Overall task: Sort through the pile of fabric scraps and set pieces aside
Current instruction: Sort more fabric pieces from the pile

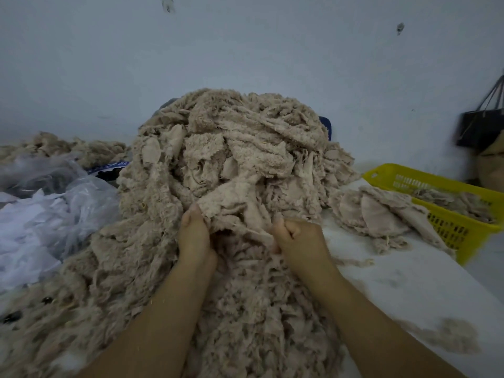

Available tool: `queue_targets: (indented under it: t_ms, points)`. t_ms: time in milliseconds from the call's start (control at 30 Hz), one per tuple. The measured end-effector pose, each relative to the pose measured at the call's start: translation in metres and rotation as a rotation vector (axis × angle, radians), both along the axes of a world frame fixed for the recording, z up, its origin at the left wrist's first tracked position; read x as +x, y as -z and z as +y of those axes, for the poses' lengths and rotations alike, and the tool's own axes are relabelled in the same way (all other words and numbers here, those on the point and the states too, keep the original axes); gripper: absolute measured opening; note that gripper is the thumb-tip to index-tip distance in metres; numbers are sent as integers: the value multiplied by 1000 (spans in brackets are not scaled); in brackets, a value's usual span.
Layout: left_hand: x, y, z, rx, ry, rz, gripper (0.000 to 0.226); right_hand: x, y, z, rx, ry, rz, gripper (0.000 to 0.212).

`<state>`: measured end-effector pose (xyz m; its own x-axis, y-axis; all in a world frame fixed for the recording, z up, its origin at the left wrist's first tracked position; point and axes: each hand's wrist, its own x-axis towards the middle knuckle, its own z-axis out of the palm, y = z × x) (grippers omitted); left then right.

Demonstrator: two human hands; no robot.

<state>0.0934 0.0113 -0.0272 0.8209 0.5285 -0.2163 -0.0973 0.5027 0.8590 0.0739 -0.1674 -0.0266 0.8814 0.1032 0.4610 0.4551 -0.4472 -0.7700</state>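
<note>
A tall pile of beige fleece fabric scraps [234, 148] fills the middle of the white table and spills toward me. My left hand [195, 236] and my right hand [297, 238] are side by side at the pile's front, both gripping the edge of one beige scrap [234, 214]. The fingers of each hand are curled into the cloth, and the fingertips are hidden under it. A smaller heap of set-aside scraps [376, 214] lies to the right, partly against a yellow basket.
The yellow slotted plastic basket [447, 227] at the right holds a few scraps. Clear plastic bags and white material [46, 214] lie at the left, with more beige scraps [54, 145] behind. A dark bag [480, 126] hangs at the far right. Lint dots the bare table [409, 282].
</note>
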Motion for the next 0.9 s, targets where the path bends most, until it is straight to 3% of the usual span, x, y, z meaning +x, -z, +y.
queue_targets:
  t_ms: [100, 267, 400, 533, 633, 700, 767, 800, 900]
  points:
    - [-1, -6, 5, -256, 60, -86, 48, 5, 1, -9, 140, 140, 92, 56]
    - [-6, -13, 11, -466, 65, -54, 39, 13, 4, -24, 308, 279, 197, 56]
    - [-4, -10, 12, -382, 7, -41, 38, 17, 5, -29, 421, 367, 232, 51]
    - [2, -3, 16, -37, -230, 60, 34, 20, 0, -27, 520, 470, 227, 51]
    - [1, 4, 21, 231, -371, 102, 35, 21, -2, -37, 742, 520, 243, 50]
    - [-1, 7, 18, 445, -328, 108, 23, 18, -2, -41, 773, 526, 221, 49]
    - [-9, 5, 5, 903, -266, 74, 28, 14, -3, -37, 739, 490, 163, 49]
    - [-14, 3, -5, 1121, -250, -34, 32, 12, -3, -33, 708, 464, 129, 50]
    - [-30, -9, -37, 1312, 94, -354, 41, 5, -2, -23, 603, 359, 65, 52]
